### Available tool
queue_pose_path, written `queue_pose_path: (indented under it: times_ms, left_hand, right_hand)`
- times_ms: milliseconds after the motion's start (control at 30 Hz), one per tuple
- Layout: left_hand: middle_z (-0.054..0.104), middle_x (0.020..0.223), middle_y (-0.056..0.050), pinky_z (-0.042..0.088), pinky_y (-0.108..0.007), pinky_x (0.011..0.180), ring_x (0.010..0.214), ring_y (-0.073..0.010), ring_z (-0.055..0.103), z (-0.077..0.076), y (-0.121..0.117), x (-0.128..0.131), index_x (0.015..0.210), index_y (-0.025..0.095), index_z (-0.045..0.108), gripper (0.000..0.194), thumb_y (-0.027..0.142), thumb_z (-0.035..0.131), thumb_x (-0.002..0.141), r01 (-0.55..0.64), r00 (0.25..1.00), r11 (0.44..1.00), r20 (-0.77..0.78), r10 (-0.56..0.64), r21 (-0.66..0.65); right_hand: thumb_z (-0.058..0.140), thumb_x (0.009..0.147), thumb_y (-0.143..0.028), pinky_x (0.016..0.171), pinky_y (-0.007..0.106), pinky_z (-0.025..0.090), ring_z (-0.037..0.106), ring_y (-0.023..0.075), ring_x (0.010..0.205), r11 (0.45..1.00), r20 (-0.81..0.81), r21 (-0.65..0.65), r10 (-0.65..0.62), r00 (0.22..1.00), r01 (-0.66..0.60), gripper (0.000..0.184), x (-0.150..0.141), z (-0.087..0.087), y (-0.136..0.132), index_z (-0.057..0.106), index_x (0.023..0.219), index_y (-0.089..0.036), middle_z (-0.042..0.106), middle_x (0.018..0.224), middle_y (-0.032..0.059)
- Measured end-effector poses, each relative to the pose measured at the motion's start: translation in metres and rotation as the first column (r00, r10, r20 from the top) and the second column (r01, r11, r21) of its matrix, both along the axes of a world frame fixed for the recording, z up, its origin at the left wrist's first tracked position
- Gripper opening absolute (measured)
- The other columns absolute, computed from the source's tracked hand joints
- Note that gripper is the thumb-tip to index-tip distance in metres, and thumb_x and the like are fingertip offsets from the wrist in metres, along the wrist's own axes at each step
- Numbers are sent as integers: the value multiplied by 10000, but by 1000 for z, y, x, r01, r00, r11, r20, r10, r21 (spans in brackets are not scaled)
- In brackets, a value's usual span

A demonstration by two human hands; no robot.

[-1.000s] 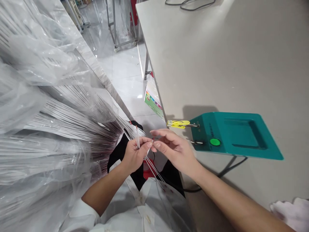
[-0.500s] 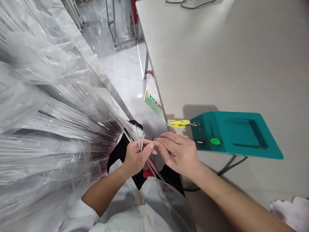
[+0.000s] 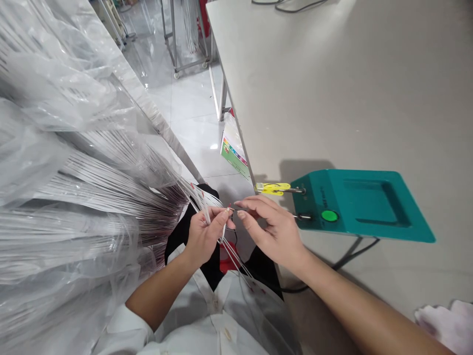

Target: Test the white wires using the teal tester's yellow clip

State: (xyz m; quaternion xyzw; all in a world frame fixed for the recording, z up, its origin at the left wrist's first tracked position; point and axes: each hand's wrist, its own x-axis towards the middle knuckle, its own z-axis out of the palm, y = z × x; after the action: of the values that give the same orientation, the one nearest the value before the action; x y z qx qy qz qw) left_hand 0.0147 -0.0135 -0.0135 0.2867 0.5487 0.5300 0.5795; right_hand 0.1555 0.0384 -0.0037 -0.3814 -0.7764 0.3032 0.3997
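In my left hand (image 3: pixel 207 234), thumb and forefinger pinch several thin white wires (image 3: pixel 223 231) with red ends. One red tip stands up between the fingertips, while other wire ends rise behind the hand. My right hand (image 3: pixel 271 229) is just to the right, thumb and forefinger apart. A thin dark strand shows in the gap between the hands; whether the right fingers touch it I cannot tell. Behind the right hand stands a teal device (image 3: pixel 364 204) with a lit green button (image 3: pixel 329 216) and two metal posts. A yellow clip (image 3: pixel 273 189) sits on the far post.
Large bundles of white wires (image 3: pixel 99 182) in clear plastic fill the left side. The grey table (image 3: pixel 332 88) spans the right, with a black cable (image 3: pixel 291 6) at its far edge. A wheeled metal rack (image 3: pixel 190 64) and a printed carton (image 3: pixel 234 155) stand on the floor.
My right fingers closed at the left fingertips half a second ago, then drew apart. The wire ends in my left hand shifted, and a red tip now shows at its fingertips.
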Motion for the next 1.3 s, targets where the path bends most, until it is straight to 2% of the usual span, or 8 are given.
queue_pose_path:
  times_ms: [267,467,633,733,833,933,1100,1300]
  left_hand:
    - [593,588,-13,343,-212,508,518,-76,451,11,-2,-5,683,124,624,276,383,607,779,199,942,980,-276,-191,3]
    - [595,604,-9,331,-203,488,494,-61,417,6,-3,0,694,122,618,279,372,574,807,131,963,991,-238,-129,-7]
    - [615,639,-13,247,-196,426,439,-33,323,3,-2,1,804,114,637,290,400,587,803,38,990,999,-132,-42,-30]
    - [628,653,-20,227,-195,414,426,-25,303,5,0,-3,850,114,640,302,408,601,794,53,996,998,-74,-54,-24]
    - [565,565,1,207,-200,406,415,-26,289,7,2,-5,742,111,642,315,420,602,788,140,988,990,-69,-141,-25]
    - [473,482,26,229,-206,420,427,-42,308,8,4,-6,696,114,668,293,390,614,775,208,967,977,-140,-211,-35]
    - [589,619,-16,380,-225,557,588,-101,496,6,9,-5,776,130,706,156,260,625,744,229,926,973,-315,-209,27]
    - [618,614,-11,403,-218,575,585,-94,529,10,29,-3,693,129,665,93,218,638,699,78,976,997,-202,-79,-13]
  right_hand:
    - [511,850,-138,634,223,509,634,122,728,988,62,79,125,990,-129,143,4,0,3,638,819,-195,666,786,37]
    - [472,850,-163,568,257,442,610,148,657,926,369,368,-63,927,-83,155,2,0,-3,620,805,-155,668,794,64]
    - [453,840,-177,515,242,406,564,128,584,997,385,54,23,922,-47,192,3,4,0,566,685,-180,609,689,30]
    - [478,858,-216,525,231,439,589,132,639,994,221,-103,53,974,-30,140,3,6,2,594,789,-182,641,750,36]
    - [509,862,-233,591,233,488,620,130,709,989,69,-128,87,994,-78,117,3,7,4,619,870,-192,668,844,43]
    - [485,868,-173,651,227,485,627,128,744,991,112,13,128,985,-130,175,5,6,5,632,776,-193,667,789,32]
    - [489,842,-161,564,242,408,608,132,653,921,420,369,-45,906,-126,162,9,9,8,631,766,-167,672,777,36]
    - [476,824,-150,470,280,278,508,121,478,906,704,380,-151,694,-188,262,14,35,5,564,579,-186,575,573,8]
